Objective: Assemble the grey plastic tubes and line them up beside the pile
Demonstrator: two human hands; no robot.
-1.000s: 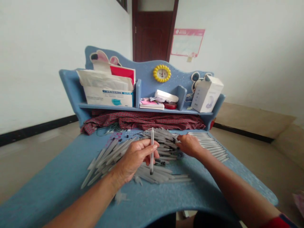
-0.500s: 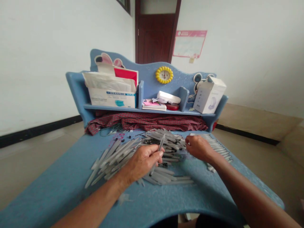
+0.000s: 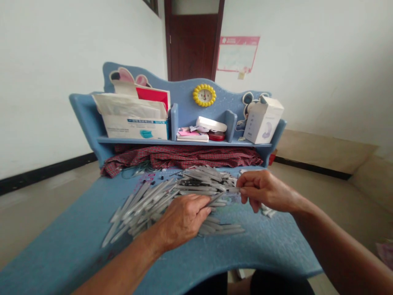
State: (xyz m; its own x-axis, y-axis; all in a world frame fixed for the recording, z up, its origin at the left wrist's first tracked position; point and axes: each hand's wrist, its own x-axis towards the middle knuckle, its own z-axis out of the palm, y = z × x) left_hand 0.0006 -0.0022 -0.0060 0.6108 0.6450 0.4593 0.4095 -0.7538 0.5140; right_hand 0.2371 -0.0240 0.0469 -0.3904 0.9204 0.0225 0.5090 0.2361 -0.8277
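Note:
My left hand (image 3: 183, 218) is closed round a grey pen barrel (image 3: 216, 198) that slants up to the right. My right hand (image 3: 264, 190) pinches the barrel's upper tip at about the middle of the blue desk (image 3: 76, 237). Under and behind both hands lies a heap of several grey pen barrels (image 3: 196, 180). A fan of longer grey barrels (image 3: 138, 205) spreads out to the left of my left hand. A few assembled pens (image 3: 266, 210) show just below my right hand, mostly hidden by it.
At the back stands a blue shelf (image 3: 184, 141) with a mask box (image 3: 135, 125), papers, a red tin (image 3: 216, 136) and a white carton (image 3: 262, 121). A red checked cloth (image 3: 184, 157) lies beneath it. A yellow clock (image 3: 204, 95) is on the backboard.
My left hand has lowered the pen barrel from upright to a slant towards the right. My right hand has lifted off the pile and come in to pinch its tip.

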